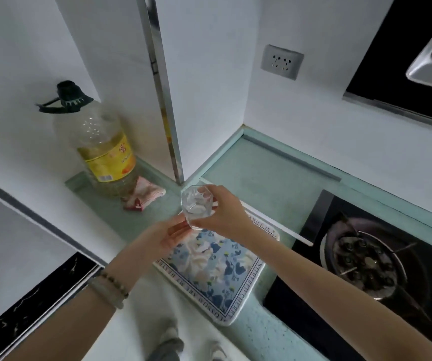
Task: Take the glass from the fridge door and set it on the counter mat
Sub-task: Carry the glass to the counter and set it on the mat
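The carry looks finished and the set-down is in hand: the right hand [222, 214] has its grip closed around the side of the small clear faceted drinking glass [196, 204], while the left hand [168, 235] cups it from below with fingers closed on its base. Just beneath and nearer the person than the grip lies the blue floral fabric mat [220, 272] on the pale green counter [261, 173], so the next move probably calls for a short, level descent onto it. The glass seems empty, upright, slightly tilted.
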Demonstrator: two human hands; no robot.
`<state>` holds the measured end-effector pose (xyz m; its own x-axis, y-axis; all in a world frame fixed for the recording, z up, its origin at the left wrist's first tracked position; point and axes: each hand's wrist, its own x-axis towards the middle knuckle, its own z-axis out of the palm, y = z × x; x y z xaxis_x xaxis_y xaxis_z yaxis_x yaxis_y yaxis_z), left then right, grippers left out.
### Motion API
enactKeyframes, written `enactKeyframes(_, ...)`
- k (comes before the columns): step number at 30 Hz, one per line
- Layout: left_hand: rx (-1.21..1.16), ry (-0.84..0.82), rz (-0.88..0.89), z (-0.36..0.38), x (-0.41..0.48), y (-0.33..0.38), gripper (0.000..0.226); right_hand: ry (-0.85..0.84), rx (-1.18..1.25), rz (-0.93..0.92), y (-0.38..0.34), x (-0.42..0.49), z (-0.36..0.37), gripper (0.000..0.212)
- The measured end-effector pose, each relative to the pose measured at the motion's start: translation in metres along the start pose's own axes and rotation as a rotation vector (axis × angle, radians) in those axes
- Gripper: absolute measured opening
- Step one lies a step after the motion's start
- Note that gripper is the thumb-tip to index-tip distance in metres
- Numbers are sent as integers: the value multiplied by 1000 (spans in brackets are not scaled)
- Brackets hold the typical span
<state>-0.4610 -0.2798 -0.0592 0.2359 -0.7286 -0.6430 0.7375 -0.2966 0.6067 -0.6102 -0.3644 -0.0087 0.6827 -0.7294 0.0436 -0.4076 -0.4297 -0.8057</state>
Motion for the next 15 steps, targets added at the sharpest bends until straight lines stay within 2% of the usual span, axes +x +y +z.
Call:
enactKeyframes(3,61,6,-105,-11,28,10,21,8,3,65,13,12,17,73)
enactKeyframes(7,122,-10,-264,-24,63,28,28,69,29,195,21,25,33,72)
enactKeyframes(11,245,-18,-341,-34,88,42,33,132,35,335,29,34,60,71)
enactKeyframes(15,270,-15,-390,-51,112,42,24,162,47,424,40,42,93,75)
